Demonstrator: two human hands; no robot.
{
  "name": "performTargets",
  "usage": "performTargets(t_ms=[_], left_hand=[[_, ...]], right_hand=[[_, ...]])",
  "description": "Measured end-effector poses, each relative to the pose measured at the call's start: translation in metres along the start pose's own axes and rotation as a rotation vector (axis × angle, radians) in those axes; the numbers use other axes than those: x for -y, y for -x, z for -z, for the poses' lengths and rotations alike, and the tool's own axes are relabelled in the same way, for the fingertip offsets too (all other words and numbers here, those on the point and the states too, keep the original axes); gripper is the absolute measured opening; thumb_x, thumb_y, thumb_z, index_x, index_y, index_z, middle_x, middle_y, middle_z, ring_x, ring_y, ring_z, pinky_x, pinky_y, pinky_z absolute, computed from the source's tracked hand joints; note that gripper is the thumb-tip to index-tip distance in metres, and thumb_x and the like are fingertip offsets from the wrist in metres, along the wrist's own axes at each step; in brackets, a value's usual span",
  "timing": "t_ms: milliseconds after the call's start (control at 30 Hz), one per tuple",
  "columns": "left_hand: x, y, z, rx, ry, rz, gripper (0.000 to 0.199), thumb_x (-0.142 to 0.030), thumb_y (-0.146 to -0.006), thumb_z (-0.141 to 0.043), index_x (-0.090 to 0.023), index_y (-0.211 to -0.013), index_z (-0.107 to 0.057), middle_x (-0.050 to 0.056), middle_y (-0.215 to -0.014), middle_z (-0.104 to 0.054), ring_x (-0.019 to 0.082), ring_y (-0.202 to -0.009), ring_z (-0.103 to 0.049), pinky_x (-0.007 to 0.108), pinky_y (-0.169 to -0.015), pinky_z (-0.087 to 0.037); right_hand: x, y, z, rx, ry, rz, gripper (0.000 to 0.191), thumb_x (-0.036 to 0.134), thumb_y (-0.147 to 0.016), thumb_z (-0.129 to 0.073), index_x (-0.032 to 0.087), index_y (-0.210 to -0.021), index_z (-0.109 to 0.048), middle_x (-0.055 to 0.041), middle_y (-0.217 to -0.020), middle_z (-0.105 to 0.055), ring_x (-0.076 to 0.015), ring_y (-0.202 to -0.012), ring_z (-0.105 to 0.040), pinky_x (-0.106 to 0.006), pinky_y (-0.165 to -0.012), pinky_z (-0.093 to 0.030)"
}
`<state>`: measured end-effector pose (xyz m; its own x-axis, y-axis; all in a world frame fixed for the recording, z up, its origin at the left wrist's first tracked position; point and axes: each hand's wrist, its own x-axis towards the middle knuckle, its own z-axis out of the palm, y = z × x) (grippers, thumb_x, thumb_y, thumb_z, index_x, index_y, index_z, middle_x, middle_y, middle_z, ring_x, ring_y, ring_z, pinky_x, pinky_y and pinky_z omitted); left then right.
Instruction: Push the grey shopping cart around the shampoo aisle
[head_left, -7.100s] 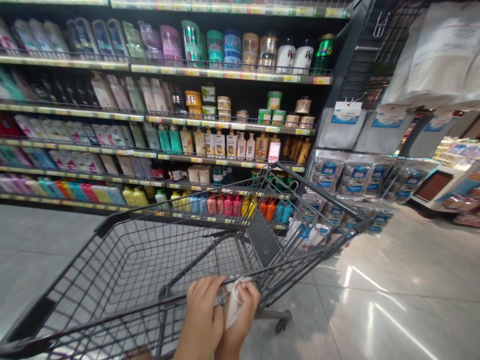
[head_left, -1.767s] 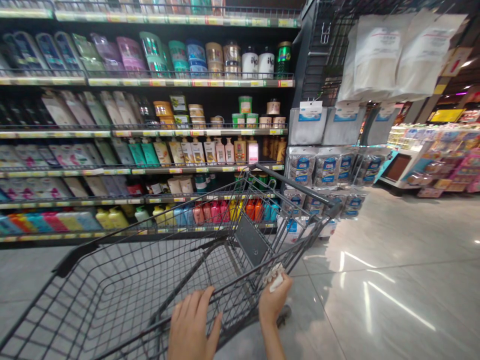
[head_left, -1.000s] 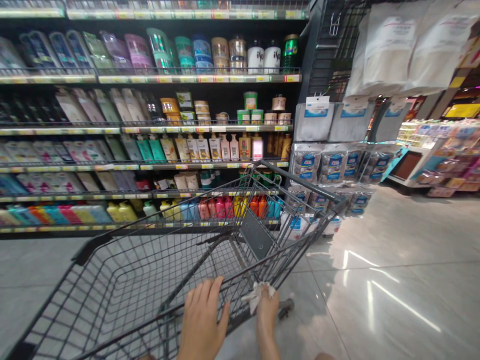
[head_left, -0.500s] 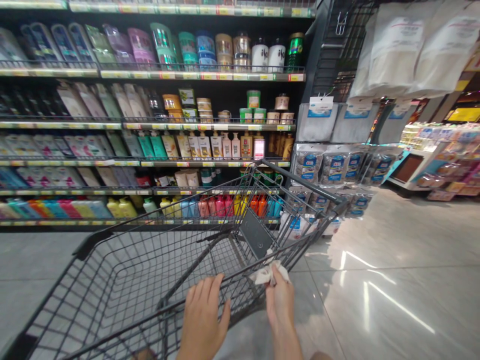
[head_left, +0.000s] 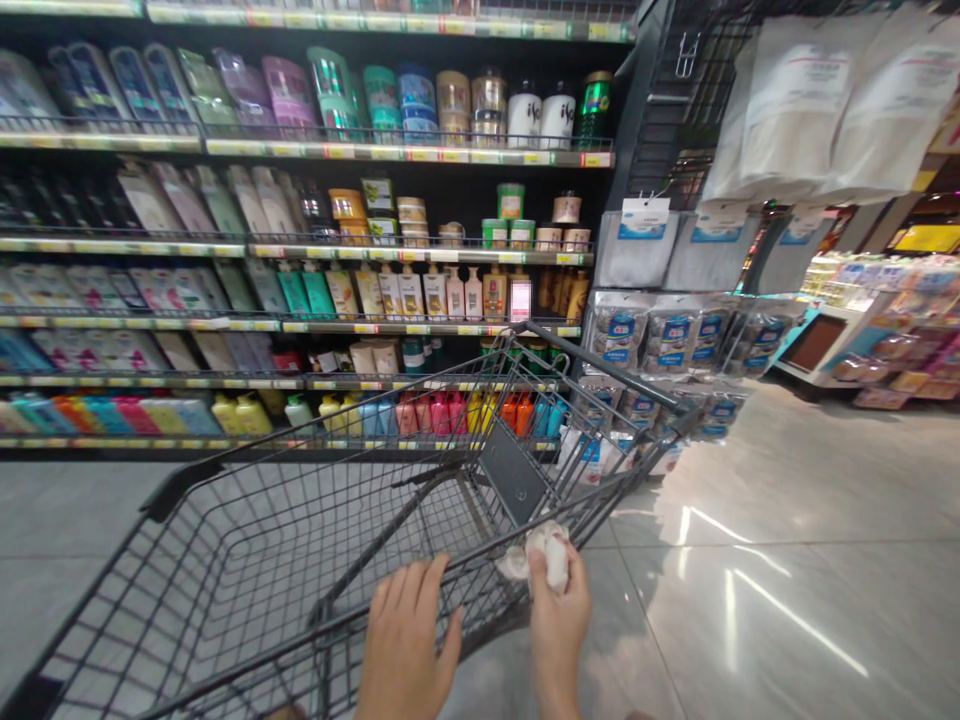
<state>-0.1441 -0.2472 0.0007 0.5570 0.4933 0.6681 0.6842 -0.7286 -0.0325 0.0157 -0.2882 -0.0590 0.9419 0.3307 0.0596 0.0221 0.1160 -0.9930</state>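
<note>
A dark grey wire shopping cart stands at an angle in front of me, its basket holding nothing that I can see. My left hand grips the near top rail, fingers over it and thumb apart on the outer side. Further right along that rail, my right hand is closed on a crumpled white wipe. The wipe is bunched between thumb and fingers and lies against the rail. Just beyond it sits the grey child-seat panel, below the cart's handle.
Shelves of bottles and jars run behind the cart. Packaged goods hang on a rack at the shelf end. To the right is shiny tiled floor, with a display stand further back.
My right hand has turned and its grip has shifted, so the wipe is now bunched up between thumb and fingers. My left hand and the cart stay in place.
</note>
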Motion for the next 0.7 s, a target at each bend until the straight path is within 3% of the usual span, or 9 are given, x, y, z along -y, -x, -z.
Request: performTargets(t_ms=[133,233,433,700], left_hand=[[-0.002,-0.001,0.002,0.027,0.028,0.028,0.036,-0.026,-0.082,-0.049,-0.016,-0.117,-0.050,0.006,-0.096,-0.062,0.022,-0.089,-0.056,0.037,-0.083,-0.039],[-0.003,-0.001,0.003,0.036,0.030,0.039,0.036,-0.026,-0.082,-0.050,-0.016,-0.117,-0.050,0.006,-0.098,-0.062,0.022,-0.091,-0.056,0.038,-0.084,-0.039],[-0.002,0.000,0.004,0.052,0.032,0.048,0.037,-0.026,-0.082,-0.048,-0.018,-0.119,-0.050,0.006,-0.098,-0.062,0.022,-0.091,-0.056,0.038,-0.084,-0.039],[-0.002,0.000,0.003,0.037,-0.003,0.015,0.038,-0.023,-0.081,-0.050,-0.015,-0.118,-0.049,0.006,-0.098,-0.062,0.022,-0.091,-0.055,0.038,-0.085,-0.038]], right_hand=[[-0.009,0.009,-0.005,-0.039,0.155,0.302,0.026,0.038,-0.079,-0.060,0.016,-0.093,-0.064,-0.0133,-0.103,-0.064,-0.0251,-0.101,-0.059,-0.037,-0.088,-0.045],[-0.029,0.021,-0.010,-0.019,0.207,0.384,0.020,0.031,-0.083,-0.053,0.016,-0.091,-0.064,-0.0138,-0.099,-0.064,-0.0243,-0.096,-0.061,-0.037,-0.085,-0.046],[-0.073,0.044,-0.014,0.034,0.217,0.321,0.023,0.016,-0.078,-0.045,0.016,-0.092,-0.064,-0.0111,-0.093,-0.063,-0.0231,-0.094,-0.060,-0.037,-0.088,-0.046],[-0.074,0.045,-0.011,0.063,0.180,0.266,0.028,0.011,-0.071,-0.048,0.018,-0.090,-0.066,-0.0089,-0.094,-0.061,-0.0227,-0.096,-0.059,-0.035,-0.091,-0.043]])
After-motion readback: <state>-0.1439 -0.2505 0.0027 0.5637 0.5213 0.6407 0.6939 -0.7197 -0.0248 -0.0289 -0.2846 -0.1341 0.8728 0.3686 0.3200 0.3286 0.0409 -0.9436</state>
